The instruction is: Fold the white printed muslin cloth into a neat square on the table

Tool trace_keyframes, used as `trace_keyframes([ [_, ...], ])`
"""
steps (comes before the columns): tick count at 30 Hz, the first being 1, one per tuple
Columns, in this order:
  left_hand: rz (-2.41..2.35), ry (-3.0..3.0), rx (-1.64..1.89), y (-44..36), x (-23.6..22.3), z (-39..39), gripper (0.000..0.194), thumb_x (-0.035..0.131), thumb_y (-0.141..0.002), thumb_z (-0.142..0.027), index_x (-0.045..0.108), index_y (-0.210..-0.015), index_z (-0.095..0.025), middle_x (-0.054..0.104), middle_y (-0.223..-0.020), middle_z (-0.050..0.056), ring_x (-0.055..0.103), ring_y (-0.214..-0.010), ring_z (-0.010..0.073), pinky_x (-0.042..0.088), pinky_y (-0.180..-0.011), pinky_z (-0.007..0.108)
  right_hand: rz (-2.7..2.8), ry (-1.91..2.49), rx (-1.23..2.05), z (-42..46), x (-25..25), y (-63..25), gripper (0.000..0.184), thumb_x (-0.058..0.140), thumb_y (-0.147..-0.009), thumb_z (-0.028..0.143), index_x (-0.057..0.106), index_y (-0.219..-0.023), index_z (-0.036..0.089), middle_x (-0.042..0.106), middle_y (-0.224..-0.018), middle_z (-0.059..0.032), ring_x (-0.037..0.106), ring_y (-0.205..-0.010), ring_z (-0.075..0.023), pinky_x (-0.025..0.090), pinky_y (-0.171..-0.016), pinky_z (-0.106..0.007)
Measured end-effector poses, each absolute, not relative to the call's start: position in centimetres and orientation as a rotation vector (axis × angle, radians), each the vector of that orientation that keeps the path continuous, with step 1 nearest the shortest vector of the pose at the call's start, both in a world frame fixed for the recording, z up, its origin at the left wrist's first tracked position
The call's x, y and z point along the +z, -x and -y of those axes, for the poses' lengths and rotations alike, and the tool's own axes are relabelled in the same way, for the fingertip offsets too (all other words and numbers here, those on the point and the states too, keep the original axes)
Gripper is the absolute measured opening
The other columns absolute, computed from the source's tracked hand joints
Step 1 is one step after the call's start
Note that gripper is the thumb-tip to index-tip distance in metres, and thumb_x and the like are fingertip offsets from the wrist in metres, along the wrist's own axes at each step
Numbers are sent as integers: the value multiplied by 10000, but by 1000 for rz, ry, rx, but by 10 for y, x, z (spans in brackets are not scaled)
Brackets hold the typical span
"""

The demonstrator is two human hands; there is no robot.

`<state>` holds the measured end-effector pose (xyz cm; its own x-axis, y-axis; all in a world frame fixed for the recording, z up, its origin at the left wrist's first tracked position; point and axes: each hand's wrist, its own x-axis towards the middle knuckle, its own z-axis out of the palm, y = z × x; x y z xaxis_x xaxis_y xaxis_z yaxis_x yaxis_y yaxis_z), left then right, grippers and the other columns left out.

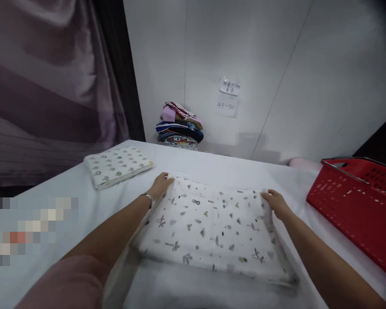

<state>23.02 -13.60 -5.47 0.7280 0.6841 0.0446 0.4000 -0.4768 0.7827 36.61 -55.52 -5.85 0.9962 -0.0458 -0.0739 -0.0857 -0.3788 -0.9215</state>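
Observation:
A white cloth (212, 227) printed with small grey and green plants and figures is spread between my hands, its near part blurred. My left hand (161, 186) pinches its far left corner, and a silver bracelet (149, 200) circles that wrist. At the far right corner, my right hand (275, 203) has its fingers closed on the same cloth. Beyond my left arm, a folded white cloth (119, 165) with a grey pattern lies flat on the table.
The table (244, 169) has a white cover. On the right stands a red plastic basket (354, 210) with a metal handle. Several folded fabrics make a pile (180, 126) by the wall, near paper notes (228, 105). A draped curtain (51, 86) hangs at left.

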Motion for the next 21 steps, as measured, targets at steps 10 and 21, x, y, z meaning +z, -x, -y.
trace_keyframes([
  [10, -858, -2245, 357, -296, -72, 107, 306, 540, -748, -282, 556, -1034, -175, 649, -941, 60, 608, -846, 193, 439, -686, 254, -38, 2296, -88, 532, -85, -443, 296, 515, -761, 266, 618, -989, 107, 665, -770, -66, 614, -661, -168, 448, -540, -225],
  [21, -874, -2259, 199, -305, -84, 95, 617, 578, -740, -450, 446, -1250, -131, 586, -1180, 148, 576, -1036, 255, 437, -825, 301, 193, 2750, -254, 507, -107, -445, 477, 417, -848, 242, 412, -1303, 96, 443, -1306, -211, 384, -1225, -332, 345, -948, -469],
])
